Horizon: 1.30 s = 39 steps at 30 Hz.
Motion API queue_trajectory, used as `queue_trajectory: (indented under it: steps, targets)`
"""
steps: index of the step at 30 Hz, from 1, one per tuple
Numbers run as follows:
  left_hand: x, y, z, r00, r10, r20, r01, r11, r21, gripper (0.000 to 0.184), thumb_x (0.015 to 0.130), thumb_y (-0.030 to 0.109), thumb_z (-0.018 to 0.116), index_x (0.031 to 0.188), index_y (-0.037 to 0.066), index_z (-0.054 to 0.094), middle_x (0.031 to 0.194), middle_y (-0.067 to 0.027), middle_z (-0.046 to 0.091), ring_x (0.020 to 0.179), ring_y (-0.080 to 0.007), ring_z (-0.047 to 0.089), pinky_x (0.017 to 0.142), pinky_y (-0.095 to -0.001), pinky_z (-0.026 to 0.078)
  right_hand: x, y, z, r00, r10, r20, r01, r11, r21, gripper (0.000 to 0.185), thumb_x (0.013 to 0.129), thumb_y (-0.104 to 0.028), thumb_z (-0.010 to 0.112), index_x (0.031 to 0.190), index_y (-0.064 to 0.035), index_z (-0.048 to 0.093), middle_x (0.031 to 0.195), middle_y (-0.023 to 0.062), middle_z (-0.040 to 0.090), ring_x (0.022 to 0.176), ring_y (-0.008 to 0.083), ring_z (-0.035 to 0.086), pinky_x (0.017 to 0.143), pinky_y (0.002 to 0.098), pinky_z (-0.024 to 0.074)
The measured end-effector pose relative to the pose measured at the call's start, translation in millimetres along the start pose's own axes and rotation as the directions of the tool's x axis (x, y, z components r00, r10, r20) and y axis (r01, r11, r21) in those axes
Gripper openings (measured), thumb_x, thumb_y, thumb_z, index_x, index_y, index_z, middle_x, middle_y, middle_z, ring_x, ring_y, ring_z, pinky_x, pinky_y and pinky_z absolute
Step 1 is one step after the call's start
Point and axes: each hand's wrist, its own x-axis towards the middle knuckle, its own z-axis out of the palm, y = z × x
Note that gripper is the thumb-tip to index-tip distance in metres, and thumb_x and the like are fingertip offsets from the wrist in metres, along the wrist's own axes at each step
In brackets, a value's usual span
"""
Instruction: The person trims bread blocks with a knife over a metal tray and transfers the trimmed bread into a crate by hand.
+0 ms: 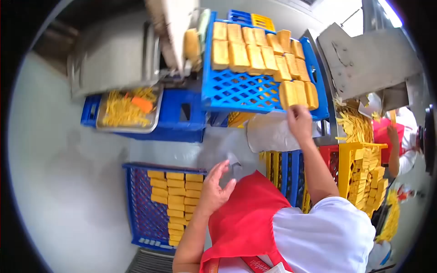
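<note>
My right hand (299, 122) reaches to the near rim of a raised blue crate (246, 93). Its fingers are curled against the near end of a golden bread loaf (299, 93), one of three side by side there; the fingertips are partly hidden. Rows of similar bread loaves (239, 57) fill the crate's far part. My left hand (216, 189) is in front of the red apron (246, 204), fingers apart, holding nothing. Below and left of it, a lower dark blue crate (141, 204) holds stacked yellow bread blocks (176, 200).
A metal machine (114, 50) stands at upper left, above a metal tray (157, 109) of yellow strips and an orange piece. To the right, a yellow crate (346, 159) holds stacked blocks beside heaped strips (355, 125). A co-worker in a red apron (383, 136) is at far right.
</note>
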Motion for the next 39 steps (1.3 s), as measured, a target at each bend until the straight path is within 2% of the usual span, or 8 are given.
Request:
queue_trajectory:
  steps: [5, 11, 15, 19, 25, 33, 35, 39]
  targets:
    - [162, 48, 65, 0.992, 0.101, 0.081, -0.102, 0.995, 0.007, 0.058, 0.086, 0.012, 0.071, 0.138, -0.002, 0.047, 0.129, -0.0206, 0.06, 0.116, -0.0252, 0.061, 0.097, -0.0376, 0.05, 91, 120, -26, 0.947, 0.285, -0.147, -0.321, 0.835, -0.447, 0.049, 0.087, -0.034, 0.061, 0.118, 0.0033, 0.056, 0.118, 0.0284, 0.059, 0.108, 0.0462, 0.057, 0.093, 0.0495, 0.0473]
    - [311, -12, 183, 0.968, -0.161, 0.194, 0.116, 0.967, 0.226, 0.071, 0.089, 0.034, 0.068, 0.139, -0.009, 0.043, 0.126, -0.0267, 0.061, 0.113, -0.0304, 0.064, 0.095, -0.0377, 0.051, 119, 169, -8, 0.734, 0.634, 0.243, -0.635, 0.768, -0.087, 0.06, 0.083, -0.046, 0.062, 0.111, 0.0065, 0.061, 0.123, 0.0319, 0.056, 0.115, 0.0477, 0.054, 0.097, 0.0519, 0.0443]
    - [330, -1, 201, 0.935, -0.224, 0.276, 0.141, 0.946, 0.29, 0.077, 0.088, 0.04, 0.067, 0.138, -0.013, 0.042, 0.12, -0.0282, 0.063, 0.111, -0.0345, 0.064, 0.094, -0.0394, 0.051, 105, 137, -4, 0.853, 0.517, 0.071, -0.445, 0.791, -0.421, 0.057, 0.083, -0.044, 0.066, 0.121, -0.0025, 0.06, 0.13, 0.0282, 0.051, 0.121, 0.0522, 0.046, 0.1, 0.0548, 0.0419]
    - [334, -5, 207, 0.949, -0.229, 0.216, 0.164, 0.945, 0.283, 0.061, 0.083, 0.036, 0.065, 0.128, -0.003, 0.053, 0.115, -0.0265, 0.065, 0.108, -0.04, 0.062, 0.095, -0.0451, 0.049, 93, 180, 20, 0.871, 0.49, 0.021, -0.486, 0.867, -0.11, 0.069, 0.079, -0.037, 0.073, 0.134, -0.006, 0.046, 0.131, 0.0257, 0.053, 0.118, 0.0425, 0.054, 0.097, 0.0492, 0.0455]
    - [329, 4, 179, 0.967, -0.227, 0.117, 0.235, 0.971, -0.052, 0.058, 0.084, 0.03, 0.067, 0.13, -0.002, 0.052, 0.122, -0.0241, 0.063, 0.109, -0.0327, 0.064, 0.094, -0.0401, 0.05, 92, 130, -20, 0.589, 0.768, 0.251, -0.775, 0.449, 0.444, 0.084, 0.073, -0.04, 0.082, 0.134, 0.0006, 0.042, 0.103, 0.0151, 0.061, 0.067, 0.0172, 0.061, 0.048, 0.0276, 0.0446]
    - [319, 78, 76, 0.944, 0.031, -0.328, -0.064, 0.994, -0.091, 0.044, 0.081, 0.015, 0.069, 0.12, -0.003, 0.059, 0.103, -0.0164, 0.068, 0.089, -0.0236, 0.068, 0.082, -0.0342, 0.054, 143, 12, 18, 0.921, 0.33, 0.206, -0.374, 0.605, 0.702, 0.066, 0.075, -0.022, 0.084, 0.124, 0.0055, 0.048, 0.112, 0.0174, 0.064, 0.1, 0.023, 0.066, 0.085, 0.0333, 0.0535]
    - [348, 51, 45, 0.873, 0.179, -0.454, -0.064, 0.965, 0.256, 0.041, 0.082, 0.017, 0.067, 0.116, -0.004, 0.061, 0.103, -0.0202, 0.068, 0.092, -0.0275, 0.068, 0.083, -0.0346, 0.053, 175, -11, 43, 0.918, 0.233, 0.321, -0.394, 0.618, 0.68, 0.071, 0.075, -0.031, 0.083, 0.125, 0.0077, 0.05, 0.115, 0.0214, 0.065, 0.107, 0.0253, 0.064, 0.088, 0.0359, 0.0521]
    - [384, 42, 10, 0.911, 0.054, -0.408, -0.004, 0.993, 0.121, 0.048, 0.088, 0.027, 0.06, 0.125, -0.004, 0.058, 0.11, -0.0255, 0.068, 0.104, -0.0341, 0.066, 0.09, -0.0395, 0.05, 209, -9, 113, 0.887, 0.224, 0.404, -0.372, 0.865, 0.337, 0.084, 0.083, -0.052, 0.066, 0.137, 0.0086, 0.044, 0.119, 0.0297, 0.062, 0.114, 0.0382, 0.06, 0.099, 0.0447, 0.0454]
